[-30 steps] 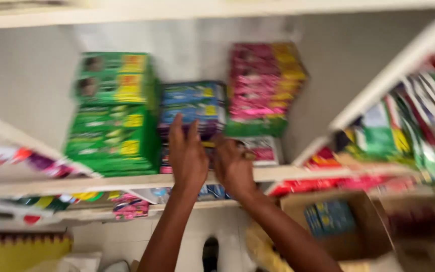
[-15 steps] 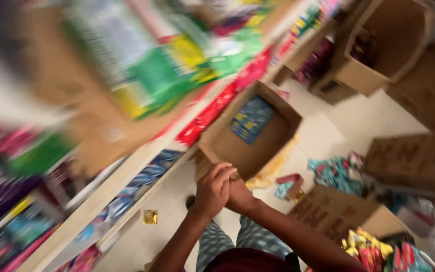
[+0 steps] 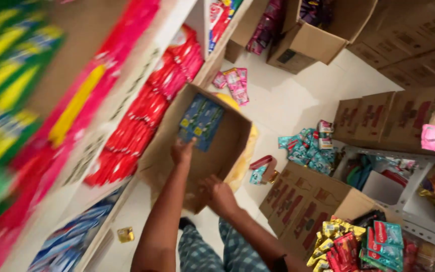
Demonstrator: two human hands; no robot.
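An open cardboard box stands on the floor beside the shelf, with a few blue packets inside. My left hand reaches into the box, its fingers at the lower edge of the blue packets; whether they grip is unclear. My right hand is closed on the box's near edge. My legs in checked trousers show below.
A white shelf unit on the left holds red packets and blue packets. Brown cartons stand at the right and back. Teal packets, pink packets and a small gold packet lie on the floor.
My view has swung down from the shelf towards the floor. Both hands left the shelf's packets, came together in the air, then went down to the open box.
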